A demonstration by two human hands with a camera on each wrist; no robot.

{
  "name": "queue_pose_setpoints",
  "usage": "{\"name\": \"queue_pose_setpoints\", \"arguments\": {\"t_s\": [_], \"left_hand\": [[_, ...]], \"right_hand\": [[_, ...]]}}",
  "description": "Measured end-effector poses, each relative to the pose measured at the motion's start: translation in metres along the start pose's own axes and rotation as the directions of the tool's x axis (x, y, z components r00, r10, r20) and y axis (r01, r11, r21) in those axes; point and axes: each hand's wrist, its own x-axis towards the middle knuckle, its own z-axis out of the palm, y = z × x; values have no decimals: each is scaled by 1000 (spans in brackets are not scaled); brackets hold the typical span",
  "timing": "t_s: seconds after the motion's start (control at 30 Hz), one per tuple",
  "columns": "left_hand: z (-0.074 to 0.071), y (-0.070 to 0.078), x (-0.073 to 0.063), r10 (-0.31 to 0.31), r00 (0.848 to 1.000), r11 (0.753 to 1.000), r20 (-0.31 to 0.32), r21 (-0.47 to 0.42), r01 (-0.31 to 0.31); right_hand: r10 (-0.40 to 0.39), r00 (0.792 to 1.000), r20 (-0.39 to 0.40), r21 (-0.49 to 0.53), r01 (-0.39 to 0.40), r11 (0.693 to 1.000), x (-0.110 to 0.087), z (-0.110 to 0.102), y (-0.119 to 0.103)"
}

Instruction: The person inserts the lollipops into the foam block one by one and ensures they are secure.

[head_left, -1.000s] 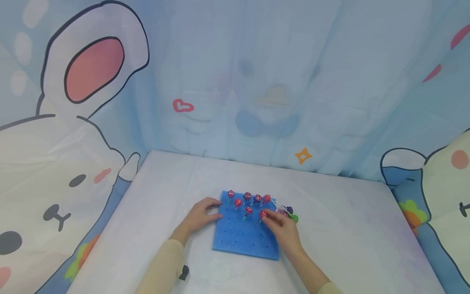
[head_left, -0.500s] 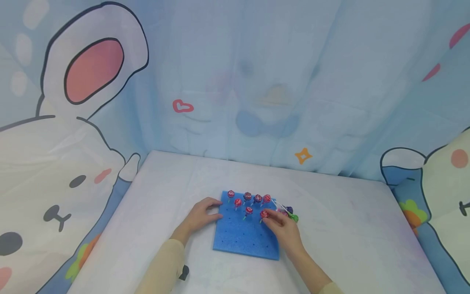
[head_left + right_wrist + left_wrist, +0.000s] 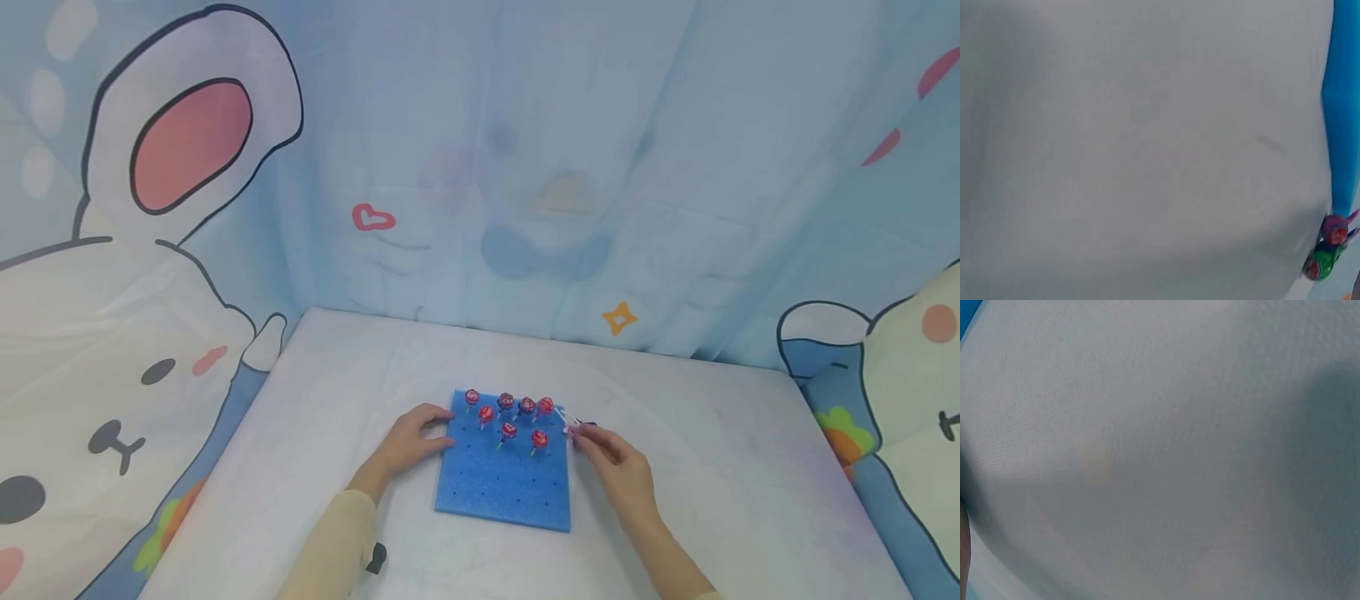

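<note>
My left hand (image 3: 408,437) rests against the left edge of a blue foam board (image 3: 480,475), thumb and fingers spread apart. Several red and dark-wrapped lollipops stand upright in the board's holes, among them a red lollipop (image 3: 539,439) near its right side. Past the board's right edge, my right hand (image 3: 622,475) has its thumb and fingertips at a few loose lollipops, partly covering them. Whether they pinch one cannot be made out. In the right wrist view, a pink lollipop (image 3: 1335,229) and a green lollipop (image 3: 1320,265) lie close together beside the board.
Rows of small holes run across the near half of the board. White lollipop sticks (image 3: 567,415) reach over its right edge. The pale tabletop (image 3: 720,467) surrounds the board, and a printed blue curtain (image 3: 450,167) hangs behind it.
My right hand has let go of the red lollipop, which stands in the board, and moved right to the loose lollipops. The left hand has stayed in place.
</note>
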Motion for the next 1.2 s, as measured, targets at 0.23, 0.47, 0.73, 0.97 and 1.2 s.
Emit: {"name": "queue_pose_setpoints", "arguments": {"t_s": [0.23,0.47,0.73,0.97,1.2], "left_hand": [[0,0,0,1,1000,1000,-2,1,-1],[-1,2,0,14,1000,1000,-2,-4,-14],[-1,2,0,28,1000,1000,-2,-1,-28],[-2,2,0,7,1000,1000,1,-8,-7],[-1,1,-1,35,999,999,-11,-9,-35]], "right_hand": [[10,998,-63,-104,-17,994,8,-14,12],[-38,993,-114,-229,11,973,12,-23,25],[-84,995,-57,-344,60,937,17,-25,36],[-125,992,-10,-452,107,886,25,-19,41],[-137,990,9,-545,120,830,27,-13,39]]}}
